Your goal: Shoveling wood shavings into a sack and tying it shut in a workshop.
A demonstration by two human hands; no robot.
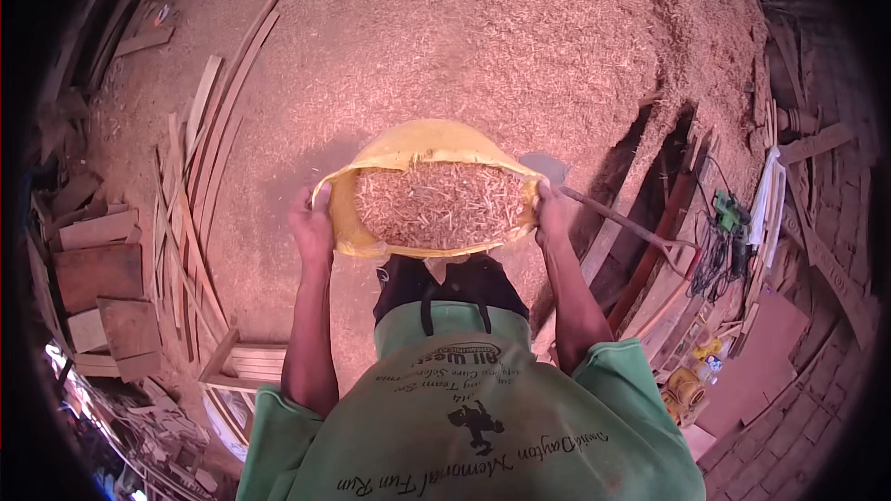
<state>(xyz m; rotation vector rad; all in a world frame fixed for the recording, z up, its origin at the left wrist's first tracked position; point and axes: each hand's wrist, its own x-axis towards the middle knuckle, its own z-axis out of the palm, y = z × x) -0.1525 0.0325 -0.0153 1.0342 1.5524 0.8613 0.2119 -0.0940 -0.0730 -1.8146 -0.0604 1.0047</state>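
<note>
A yellow sack [422, 139] hangs in front of my waist, its mouth stretched wide toward me. Wood shavings [441, 204] fill it close to the rim. My left hand [313, 223] is closed on the left edge of the mouth, and my right hand [552, 209] grips the right edge. Just beyond my right hand lies a shovel [631, 218] with a long handle; its grey blade is partly hidden behind the sack.
Shavings [575, 37] cover the floor, piled thicker at the far right. Long wood strips [200, 176] lie at left, near board offcuts [100, 274]. Beams [664, 213] and a green power tool [730, 213] with a cable are at right. A wooden frame [243, 362] stands near left.
</note>
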